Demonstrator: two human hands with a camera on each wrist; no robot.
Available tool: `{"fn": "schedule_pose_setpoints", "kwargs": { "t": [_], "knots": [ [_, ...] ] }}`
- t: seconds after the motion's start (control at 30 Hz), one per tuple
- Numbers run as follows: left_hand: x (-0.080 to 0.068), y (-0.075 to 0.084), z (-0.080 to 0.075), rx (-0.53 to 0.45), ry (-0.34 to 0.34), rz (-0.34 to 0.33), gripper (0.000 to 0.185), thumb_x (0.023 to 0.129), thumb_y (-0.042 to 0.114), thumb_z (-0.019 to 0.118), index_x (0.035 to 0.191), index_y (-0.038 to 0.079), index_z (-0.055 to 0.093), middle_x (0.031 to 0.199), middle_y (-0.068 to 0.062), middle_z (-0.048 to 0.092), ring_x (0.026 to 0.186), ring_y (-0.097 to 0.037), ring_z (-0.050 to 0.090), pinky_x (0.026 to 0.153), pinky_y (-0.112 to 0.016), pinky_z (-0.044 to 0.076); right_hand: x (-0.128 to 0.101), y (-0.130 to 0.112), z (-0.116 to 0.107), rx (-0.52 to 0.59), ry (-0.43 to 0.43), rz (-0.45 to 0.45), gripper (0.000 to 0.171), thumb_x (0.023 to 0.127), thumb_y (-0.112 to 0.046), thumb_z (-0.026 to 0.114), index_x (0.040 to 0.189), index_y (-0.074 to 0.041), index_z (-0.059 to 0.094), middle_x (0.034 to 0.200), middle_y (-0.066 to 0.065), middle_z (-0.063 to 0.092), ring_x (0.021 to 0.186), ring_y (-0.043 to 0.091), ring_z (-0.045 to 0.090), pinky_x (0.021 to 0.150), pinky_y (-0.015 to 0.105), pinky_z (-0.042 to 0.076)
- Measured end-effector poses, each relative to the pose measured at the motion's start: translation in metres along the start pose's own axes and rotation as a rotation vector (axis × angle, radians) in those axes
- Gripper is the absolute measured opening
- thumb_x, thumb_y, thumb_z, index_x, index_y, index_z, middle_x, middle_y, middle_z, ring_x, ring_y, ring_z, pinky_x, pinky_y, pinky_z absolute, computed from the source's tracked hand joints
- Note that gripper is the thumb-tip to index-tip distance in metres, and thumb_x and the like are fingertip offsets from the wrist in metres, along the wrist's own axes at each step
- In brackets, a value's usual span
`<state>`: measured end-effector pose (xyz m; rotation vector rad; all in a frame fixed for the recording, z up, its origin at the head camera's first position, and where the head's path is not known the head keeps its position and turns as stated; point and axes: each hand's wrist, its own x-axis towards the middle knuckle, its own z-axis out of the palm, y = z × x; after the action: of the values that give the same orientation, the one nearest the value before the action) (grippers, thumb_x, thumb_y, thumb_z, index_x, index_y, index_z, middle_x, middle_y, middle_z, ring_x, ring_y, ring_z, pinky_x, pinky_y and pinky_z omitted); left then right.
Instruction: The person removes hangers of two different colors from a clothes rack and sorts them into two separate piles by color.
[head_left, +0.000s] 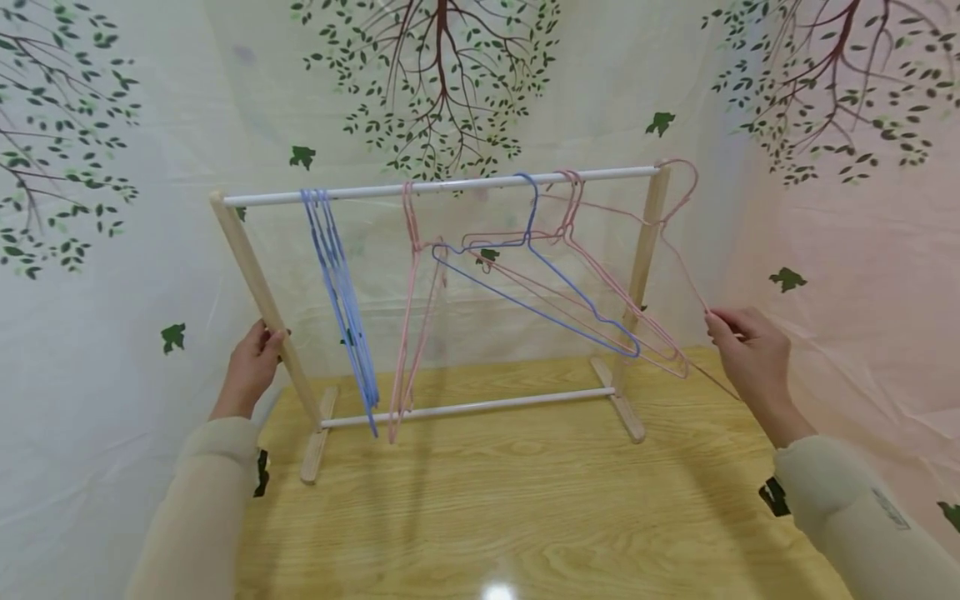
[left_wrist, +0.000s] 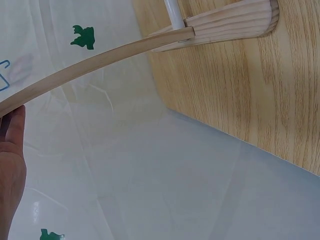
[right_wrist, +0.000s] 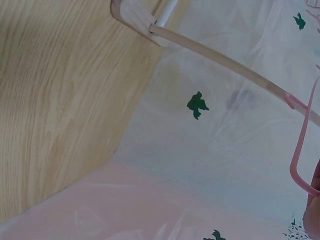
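While the left hand (head_left: 251, 367) curls its fingers around the left wooden upright (head_left: 262, 292) of the small hanger rack (head_left: 442, 187) at centre-left of the head view, the right hand (head_left: 750, 354) at centre-right pinches the wire of a pink hanger (head_left: 678, 212). That hanger's hook sits at the far right end of the white top rail, by the right upright (head_left: 647, 242); its wire runs down and right to the fingertips.

Left wrist view: only the edge of the palm (left_wrist: 12, 165) shows at lower left, touching the wooden upright (left_wrist: 95, 67), which arcs toward the rack foot (left_wrist: 235, 22) at the top of the frame.

Right wrist view: pink wire (right_wrist: 300, 145) loops along the right edge, meeting a fingertip at lower right; the grip itself is mostly out of frame there.

On the rail, left to right in the head view:
- bunch of blue hangers (head_left: 345, 308), hanging steeply, near the left upright
- pink hangers (head_left: 411, 317), also hanging steeply, just beside the blue bunch
- one blue hanger (head_left: 540, 283) near centre, turned broadside, tangled among more pink hangers (head_left: 615, 292)

Rack stands on a light wood-grain table (head_left: 525, 517). White lower rail (head_left: 465, 408) joins the two feet. Tree-printed plastic sheeting (head_left: 112, 167) fills the background.
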<state>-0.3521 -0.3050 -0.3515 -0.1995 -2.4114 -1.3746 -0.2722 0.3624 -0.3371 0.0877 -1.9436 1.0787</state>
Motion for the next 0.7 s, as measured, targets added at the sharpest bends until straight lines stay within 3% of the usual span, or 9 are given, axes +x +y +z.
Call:
{"fn": "schedule_pose_setpoints", "kwargs": {
  "t": [0.27,0.7],
  "knots": [
    [-0.001,0.003,0.000,0.013,0.001,0.004,0.049,0.110,0.026,0.033,0.148,-0.004,0.033,0.137,-0.035,0.047,0.122,-0.047,0.048,0.104,-0.059,0.042,-0.017,0.009,-0.014,0.011,0.070,-0.012,0.016,0.092,-0.006,0.071,0.102,0.007,0.075,0.082,-0.021,0.060,0.070,-0.011,0.059,0.060,0.003,0.048],
    [0.000,-0.001,-0.003,0.013,0.004,0.021,0.050,0.110,0.026,0.034,0.149,-0.005,0.032,0.137,-0.035,0.048,0.122,-0.046,0.049,0.103,-0.059,0.043,-0.042,0.012,-0.033,0.055,0.191,-0.126,0.012,0.088,0.008,0.068,0.097,0.015,0.071,0.086,-0.020,0.061,0.073,-0.011,0.059,0.067,0.002,0.047]
  ]
}}
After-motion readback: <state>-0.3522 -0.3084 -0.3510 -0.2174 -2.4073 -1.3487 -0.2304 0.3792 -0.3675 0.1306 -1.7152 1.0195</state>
